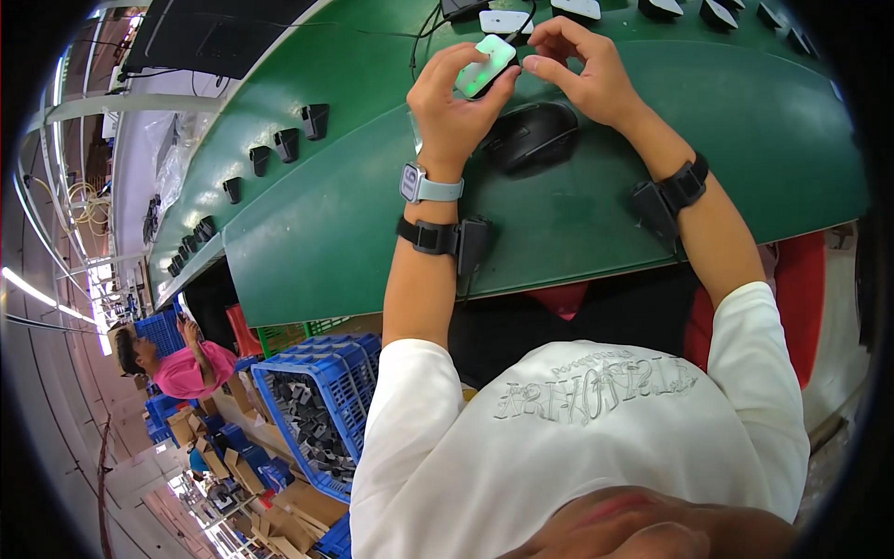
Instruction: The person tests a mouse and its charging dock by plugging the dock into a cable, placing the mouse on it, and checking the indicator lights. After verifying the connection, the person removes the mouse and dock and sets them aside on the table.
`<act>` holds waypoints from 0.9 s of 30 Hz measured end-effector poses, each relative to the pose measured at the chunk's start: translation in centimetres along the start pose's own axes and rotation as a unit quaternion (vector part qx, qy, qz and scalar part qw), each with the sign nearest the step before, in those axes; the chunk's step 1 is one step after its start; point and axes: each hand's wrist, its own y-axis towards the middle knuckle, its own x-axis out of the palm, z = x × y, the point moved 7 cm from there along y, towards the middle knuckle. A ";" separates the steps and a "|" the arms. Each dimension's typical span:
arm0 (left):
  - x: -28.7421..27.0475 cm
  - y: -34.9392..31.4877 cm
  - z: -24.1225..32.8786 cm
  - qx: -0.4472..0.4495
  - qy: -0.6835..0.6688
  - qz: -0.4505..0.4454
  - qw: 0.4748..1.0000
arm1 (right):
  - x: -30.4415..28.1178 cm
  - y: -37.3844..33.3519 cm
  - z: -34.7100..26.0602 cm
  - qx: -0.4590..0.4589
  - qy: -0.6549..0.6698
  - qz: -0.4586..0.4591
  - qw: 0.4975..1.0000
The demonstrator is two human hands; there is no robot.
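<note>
My left hand (449, 104) grips a small white-topped device (491, 65) with a dark underside, thumb and fingers on its edges. Green light glows on its top face. Beside it, my right hand (596, 82) has curled fingers, with a gap between thumb and forefinger. Its fingertips are close to the device, and nothing shows between them. A thin black cable (533, 13) runs down close behind the device; whether it is plugged in cannot be made out. Below both hands, a black computer mouse (533, 138) rests on the green tabletop (559, 219).
Another white-topped device (506, 22) lies behind my hands, with several more toward the back right. Small black parts (315, 121) stand in a row on the left. A blue crate (312, 373) of dark parts is at lower left. Farther off is a person in pink (196, 370).
</note>
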 end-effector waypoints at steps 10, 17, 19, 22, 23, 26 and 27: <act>0.4 0.1 0.2 0.014 -0.008 -0.009 1.000 | -0.7 -0.7 -5.9 -0.291 -0.153 0.070 0.942; 0.7 0.0 0.5 0.015 0.012 -0.034 0.999 | 0.8 -0.5 -5.3 -0.268 -0.237 0.002 0.934; 0.6 0.0 0.5 0.011 0.006 -0.038 0.999 | 1.0 -0.4 -5.1 -0.251 -0.257 0.002 0.933; 0.7 0.0 0.5 0.015 0.016 -0.056 0.998 | 1.0 -0.4 -4.7 -0.242 -0.293 0.010 0.925; 0.7 0.0 0.4 0.005 0.007 -0.057 0.998 | 0.9 -0.4 -4.6 -0.250 -0.309 0.017 0.917; 0.6 0.0 0.2 -0.011 -0.007 -0.062 0.998 | 1.0 -0.2 -3.4 -0.243 -0.298 -0.030 0.922; 0.7 -0.1 0.0 -0.018 -0.012 -0.066 0.998 | 0.9 -0.2 -3.1 -0.244 -0.299 -0.030 0.922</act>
